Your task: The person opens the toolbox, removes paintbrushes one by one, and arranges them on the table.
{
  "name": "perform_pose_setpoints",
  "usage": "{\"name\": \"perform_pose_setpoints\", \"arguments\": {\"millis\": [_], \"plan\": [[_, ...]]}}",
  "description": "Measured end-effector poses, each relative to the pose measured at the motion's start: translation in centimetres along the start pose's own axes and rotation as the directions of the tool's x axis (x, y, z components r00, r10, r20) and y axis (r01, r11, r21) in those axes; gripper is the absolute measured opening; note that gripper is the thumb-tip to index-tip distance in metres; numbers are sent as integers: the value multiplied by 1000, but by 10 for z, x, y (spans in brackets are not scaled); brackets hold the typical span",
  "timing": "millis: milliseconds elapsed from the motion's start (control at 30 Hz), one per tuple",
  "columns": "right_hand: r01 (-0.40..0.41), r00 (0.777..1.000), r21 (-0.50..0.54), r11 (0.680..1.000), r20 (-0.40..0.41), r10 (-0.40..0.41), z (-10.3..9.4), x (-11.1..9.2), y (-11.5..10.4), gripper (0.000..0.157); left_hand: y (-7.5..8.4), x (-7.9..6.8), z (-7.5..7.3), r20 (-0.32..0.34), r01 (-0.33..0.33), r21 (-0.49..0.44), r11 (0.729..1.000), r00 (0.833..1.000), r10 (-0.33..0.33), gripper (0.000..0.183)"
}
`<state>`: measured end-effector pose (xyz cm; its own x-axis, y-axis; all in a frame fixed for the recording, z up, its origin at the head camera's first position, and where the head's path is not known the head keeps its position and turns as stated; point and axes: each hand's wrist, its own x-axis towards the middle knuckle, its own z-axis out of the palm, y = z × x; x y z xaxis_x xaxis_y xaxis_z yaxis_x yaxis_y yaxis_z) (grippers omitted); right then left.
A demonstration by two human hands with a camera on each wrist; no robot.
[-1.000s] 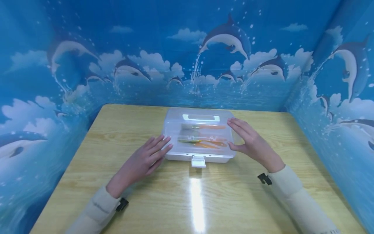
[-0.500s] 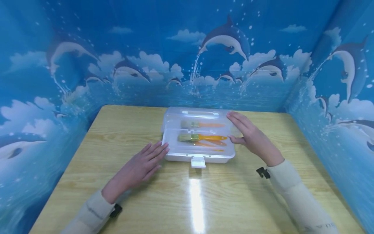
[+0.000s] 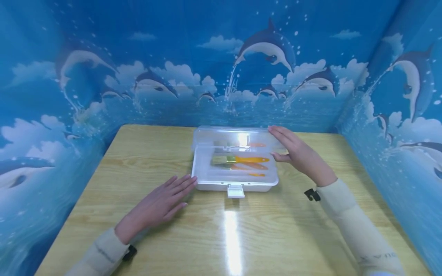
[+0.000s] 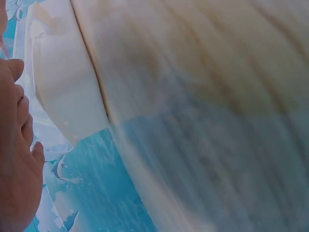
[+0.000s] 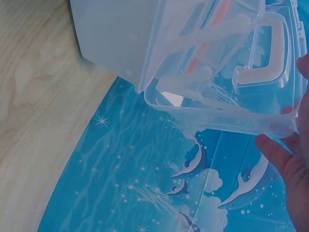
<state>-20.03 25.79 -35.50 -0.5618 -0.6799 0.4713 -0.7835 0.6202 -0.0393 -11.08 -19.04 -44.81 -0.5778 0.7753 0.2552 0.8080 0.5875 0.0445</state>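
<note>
Lid (image 3: 221,135): swung farther back.
Right hand (image 3: 297,153): pinches lid's end, apparently steering it.
Left hand (image 3: 162,199): straight-fingered, gripping nothing; by box (image 3: 210,188) corner, left of grip, probably bracing.

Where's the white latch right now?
In the head view, the white latch sticks out at about the middle of the near side of the translucent box, to the right of the left hand.
</note>
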Motion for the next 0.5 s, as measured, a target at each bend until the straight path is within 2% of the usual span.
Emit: {"name": "perform_pose_setpoints", "arguments": {"millis": [500], "plan": [[25,1000,-1,1000,19,-25,-6,5,10,89,-5,4,1,4,-61,-23,998,998,62,61]]}}
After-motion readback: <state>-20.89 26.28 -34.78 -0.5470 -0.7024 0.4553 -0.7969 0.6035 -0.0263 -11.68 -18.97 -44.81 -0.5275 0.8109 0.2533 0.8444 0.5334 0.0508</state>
